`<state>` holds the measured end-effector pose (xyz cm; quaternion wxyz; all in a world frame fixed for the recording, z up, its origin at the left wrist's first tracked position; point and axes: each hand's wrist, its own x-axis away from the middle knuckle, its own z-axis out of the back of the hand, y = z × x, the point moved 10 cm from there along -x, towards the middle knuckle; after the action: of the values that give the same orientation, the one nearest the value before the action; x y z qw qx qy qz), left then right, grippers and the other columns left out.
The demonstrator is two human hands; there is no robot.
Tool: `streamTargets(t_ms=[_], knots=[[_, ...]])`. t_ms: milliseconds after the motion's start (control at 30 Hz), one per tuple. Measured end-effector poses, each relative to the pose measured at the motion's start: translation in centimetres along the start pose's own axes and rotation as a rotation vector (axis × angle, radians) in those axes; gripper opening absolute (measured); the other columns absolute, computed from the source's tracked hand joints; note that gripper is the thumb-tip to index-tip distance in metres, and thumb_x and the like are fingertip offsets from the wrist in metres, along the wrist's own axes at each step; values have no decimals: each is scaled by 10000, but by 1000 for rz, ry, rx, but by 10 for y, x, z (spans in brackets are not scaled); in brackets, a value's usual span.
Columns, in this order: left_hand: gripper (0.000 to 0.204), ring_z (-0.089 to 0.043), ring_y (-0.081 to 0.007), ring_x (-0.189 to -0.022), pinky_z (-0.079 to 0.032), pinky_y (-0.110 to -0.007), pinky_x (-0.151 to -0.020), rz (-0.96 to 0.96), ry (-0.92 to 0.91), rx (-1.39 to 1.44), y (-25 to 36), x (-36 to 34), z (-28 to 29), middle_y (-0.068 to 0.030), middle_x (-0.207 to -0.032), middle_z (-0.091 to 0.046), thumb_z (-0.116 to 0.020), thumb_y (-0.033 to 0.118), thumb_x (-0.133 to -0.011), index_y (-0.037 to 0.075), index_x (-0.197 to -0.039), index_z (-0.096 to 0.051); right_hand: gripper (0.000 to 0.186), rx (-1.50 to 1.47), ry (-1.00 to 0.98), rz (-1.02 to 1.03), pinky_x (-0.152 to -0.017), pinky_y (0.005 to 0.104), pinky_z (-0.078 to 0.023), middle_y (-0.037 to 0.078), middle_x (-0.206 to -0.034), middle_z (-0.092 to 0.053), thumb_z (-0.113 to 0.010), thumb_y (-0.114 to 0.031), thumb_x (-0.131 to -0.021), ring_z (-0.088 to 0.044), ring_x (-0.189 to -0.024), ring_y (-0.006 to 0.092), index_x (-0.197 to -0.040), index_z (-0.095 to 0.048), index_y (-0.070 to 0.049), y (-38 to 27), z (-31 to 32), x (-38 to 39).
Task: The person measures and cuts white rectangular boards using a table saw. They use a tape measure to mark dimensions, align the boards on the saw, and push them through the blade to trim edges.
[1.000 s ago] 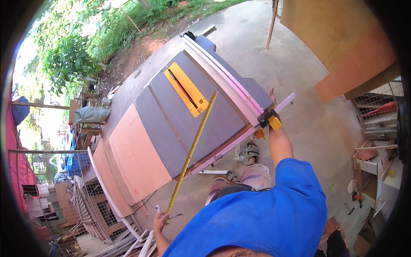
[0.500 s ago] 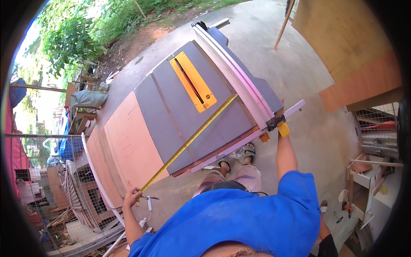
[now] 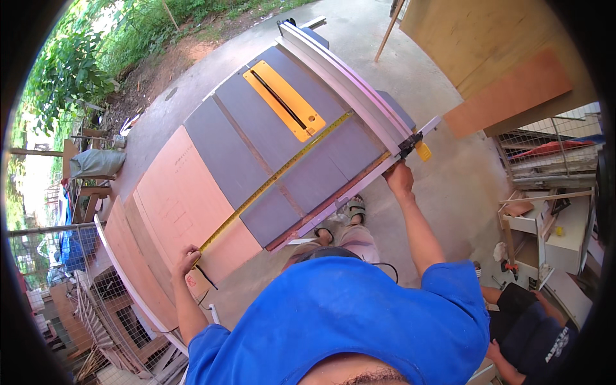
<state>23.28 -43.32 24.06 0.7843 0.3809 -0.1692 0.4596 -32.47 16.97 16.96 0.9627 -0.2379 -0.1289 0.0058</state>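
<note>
A table saw (image 3: 228, 160) with a dark grey top stands before me, its yellow insert plate (image 3: 282, 96) around the blade slot. My left hand (image 3: 187, 260) is closed on the near-left end of a yellow tape measure (image 3: 282, 168). The tape runs slantwise over a pinkish plywood board (image 3: 186, 192) and the saw top, its far end close to the rip fence (image 3: 346, 83). A thin dark rod (image 3: 206, 277) shows beside my left hand. At the saw's front rail (image 3: 333, 215), near the fence's yellow lever (image 3: 423, 151), my right hand (image 3: 400, 179) grips the edge, fingertips partly hidden.
Large wood sheets (image 3: 507, 64) lean at the far right. Below them are a wire mesh fence (image 3: 558, 131) and white cabinet parts (image 3: 564, 237). Another person (image 3: 532, 327) is at the lower right. Wood scraps (image 3: 102, 321) lie behind mesh at the left; a grey sack (image 3: 96, 163) stands farther back.
My right hand has shifted from the fence's yellow lever to the front rail. The tape lies farther from me across the top. My view has turned, and the other person shows more.
</note>
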Motion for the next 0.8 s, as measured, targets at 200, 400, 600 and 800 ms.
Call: streamTargets(t_ms=[200, 400, 600, 800], knots=[[228, -584, -201, -844, -530, -342, -620, 60, -50, 47, 1, -14, 4, -92, -982, -560, -668, 242, -762, 55, -892, -652, 229, -955, -1096, -237, -487, 276, -402, 23, -709, -603, -741, -197, -796, -473, -503, 129, -965, -628, -93, 37, -79, -6], [216, -592, -198, -821, -533, -339, -593, 93, -27, 15, 22, 4, 14, -85, -961, -568, -671, 235, -773, 54, -889, -653, 271, -1135, -914, -301, -688, 291, -537, 25, -938, -603, -706, -195, -902, -569, -745, 103, -1094, -551, -84, 35, -68, 10], [174, -589, -160, -757, -524, -320, -567, 127, -79, 173, 25, -6, 2, -29, -851, -569, -673, 227, -794, 71, -870, -657, 404, -1245, -163, -146, -756, 352, -589, 33, -880, -568, -606, -372, -973, -612, -777, 142, -1194, -450, -73, 33, -51, 36], [161, -576, -152, -760, -513, -329, -576, 81, -75, 120, 54, -31, 4, -20, -843, -579, -670, 210, -791, 73, -872, -643, 568, -1693, -834, -275, -659, 311, -563, 24, -805, -516, -513, -610, -943, -536, -676, 111, -1094, -486, -63, 51, -101, 28]])
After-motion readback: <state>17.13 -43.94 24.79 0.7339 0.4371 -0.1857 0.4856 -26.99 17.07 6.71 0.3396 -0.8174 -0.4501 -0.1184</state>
